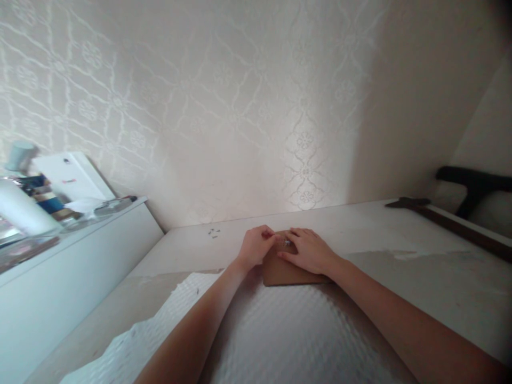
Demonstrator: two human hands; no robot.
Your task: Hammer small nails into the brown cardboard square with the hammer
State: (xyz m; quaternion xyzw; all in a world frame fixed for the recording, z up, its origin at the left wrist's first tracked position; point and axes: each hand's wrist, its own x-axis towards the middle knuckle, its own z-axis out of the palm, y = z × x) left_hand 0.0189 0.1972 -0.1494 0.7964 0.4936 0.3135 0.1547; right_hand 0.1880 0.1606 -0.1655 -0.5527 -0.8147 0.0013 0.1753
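Note:
A flat brown piece of cardboard (pixel 276 272) lies in front of me at the middle of the view. My right hand (pixel 310 250) rests on it palm down, fingers spread, pressing its right side. At the cardboard's upper left, my left hand (pixel 256 245) has its thumb and fingertips pinched together; what they hold is too small to make out. Between the two hands a small shiny, bluish-silver bit (pixel 287 242) shows on the cardboard. Underneath and nearer to me spreads a white textured sheet (pixel 280 325) with an uneven left edge.
Several small grey scraps (pixel 214 233) lie on the white surface (pixel 176 250) near the wall. A white cabinet (pixel 104 250) on the left carries a white box (pixel 76 176), a bottle and clutter. On the right are a dark brown bar (pixel 452 224) and a black armrest-like shape (pixel 472 181).

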